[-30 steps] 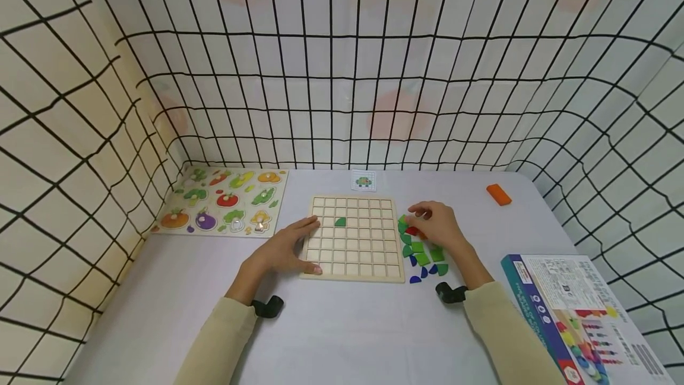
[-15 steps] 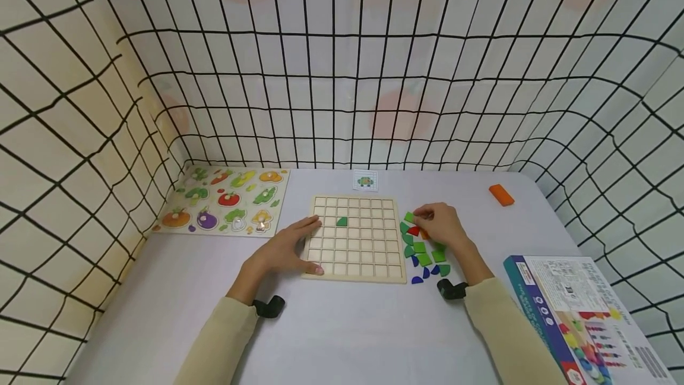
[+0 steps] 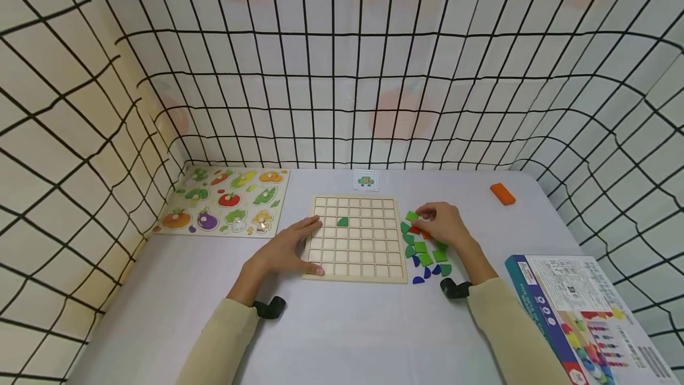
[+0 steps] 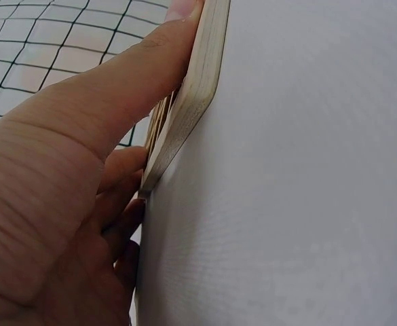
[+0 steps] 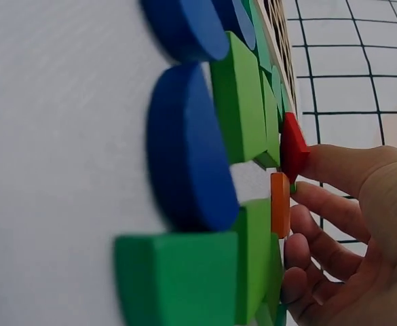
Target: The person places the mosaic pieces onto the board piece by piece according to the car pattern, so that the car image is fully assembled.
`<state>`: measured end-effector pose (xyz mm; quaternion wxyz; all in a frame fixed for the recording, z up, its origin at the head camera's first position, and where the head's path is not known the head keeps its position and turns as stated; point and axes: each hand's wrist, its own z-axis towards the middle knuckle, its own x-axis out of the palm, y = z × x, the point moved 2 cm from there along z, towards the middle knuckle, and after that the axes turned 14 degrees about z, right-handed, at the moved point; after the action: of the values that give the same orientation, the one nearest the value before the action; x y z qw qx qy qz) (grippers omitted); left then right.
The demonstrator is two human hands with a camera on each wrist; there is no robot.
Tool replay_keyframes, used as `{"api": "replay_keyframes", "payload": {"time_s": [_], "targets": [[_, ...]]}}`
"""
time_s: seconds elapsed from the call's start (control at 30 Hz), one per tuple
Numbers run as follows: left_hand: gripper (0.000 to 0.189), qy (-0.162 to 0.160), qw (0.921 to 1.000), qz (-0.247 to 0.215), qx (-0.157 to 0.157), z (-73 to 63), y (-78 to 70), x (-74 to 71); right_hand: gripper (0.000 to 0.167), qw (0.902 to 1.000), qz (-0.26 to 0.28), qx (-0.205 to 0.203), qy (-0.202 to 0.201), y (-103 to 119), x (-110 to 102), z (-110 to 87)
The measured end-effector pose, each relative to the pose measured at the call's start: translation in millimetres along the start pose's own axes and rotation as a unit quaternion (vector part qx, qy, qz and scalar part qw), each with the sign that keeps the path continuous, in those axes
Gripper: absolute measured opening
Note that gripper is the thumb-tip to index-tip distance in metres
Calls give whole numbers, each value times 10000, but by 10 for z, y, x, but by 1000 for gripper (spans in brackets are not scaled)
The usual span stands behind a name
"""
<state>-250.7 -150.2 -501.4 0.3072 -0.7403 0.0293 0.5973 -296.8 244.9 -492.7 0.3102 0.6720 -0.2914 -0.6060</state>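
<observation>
In the head view, my left hand [image 3: 288,248] steadies the left side of a wooden grid board [image 3: 374,254], fingers spread along it and thumb at its lower edge. The left wrist view shows that thumb [image 4: 137,81] lying over the board's thick edge [image 4: 205,61]. One green quarter-round piece [image 3: 342,222] sits in a cell. Right of the board, my right hand [image 3: 442,222] is over a scatter of wooden pieces. Its thumb touches a red piece [image 5: 294,148], with thumb and index fingertips apart; the index tip is beside a green square [image 3: 411,215]. An orange piece [image 5: 279,204] lies below these fingers.
Several green squares [image 3: 424,259] and blue half-rounds [image 3: 418,280] lie by the right hand. A small picture card [image 3: 366,180] is behind the board. A vegetable puzzle [image 3: 251,198] stands left, an orange block [image 3: 502,194] and a box [image 3: 556,281] right. Black netting encloses the table.
My right hand has shifted slightly right, and the green square at its fingertips has slid away from the neighbouring green piece. The orange piece has come into view. My left hand stays on the board.
</observation>
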Motion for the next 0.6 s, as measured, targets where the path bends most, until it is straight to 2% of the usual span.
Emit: {"api": "replay_keyframes", "payload": {"time_s": [0.3, 0.6], "targets": [[114, 0, 10000, -31, 19, 1, -2, 5, 37, 9999, -161, -41, -44, -2, -10, 49], [114, 7, 10000, -3, -29, 2, -3, 9, 39, 9997, -88, -48, -217, -42, 3, 46]]}}
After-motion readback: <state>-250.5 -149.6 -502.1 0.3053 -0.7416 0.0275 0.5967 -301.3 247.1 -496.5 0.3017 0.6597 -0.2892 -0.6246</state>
